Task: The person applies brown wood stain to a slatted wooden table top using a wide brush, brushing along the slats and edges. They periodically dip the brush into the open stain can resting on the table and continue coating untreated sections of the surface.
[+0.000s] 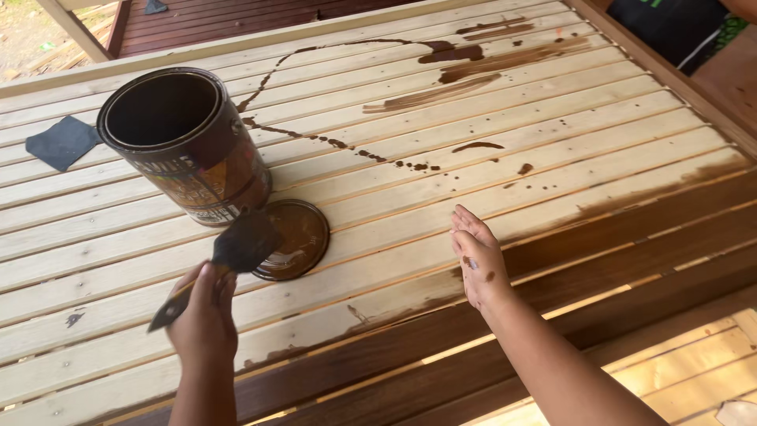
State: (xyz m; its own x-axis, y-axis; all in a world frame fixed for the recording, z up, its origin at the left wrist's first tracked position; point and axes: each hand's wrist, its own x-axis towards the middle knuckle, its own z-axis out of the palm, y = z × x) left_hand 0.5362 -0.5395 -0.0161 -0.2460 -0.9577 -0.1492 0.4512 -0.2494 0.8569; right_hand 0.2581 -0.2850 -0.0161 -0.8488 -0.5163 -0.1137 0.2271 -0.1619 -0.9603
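Gripping brush (236,256), left hand (203,315) beside open can (185,142) (contents unseen).

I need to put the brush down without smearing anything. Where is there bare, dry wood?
Free: the pale slats between the lid and the right hand, and left of the can, below the dark cloth. Crowded or wet: the drip trail, the far spills and the stained near boards.

Slatted wooden panel (552,158), half stained, tin (185,146), lid (296,239), dark cloth (61,142)

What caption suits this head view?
Left hand holds a stained brush near an open can; right hand hovers over slats.
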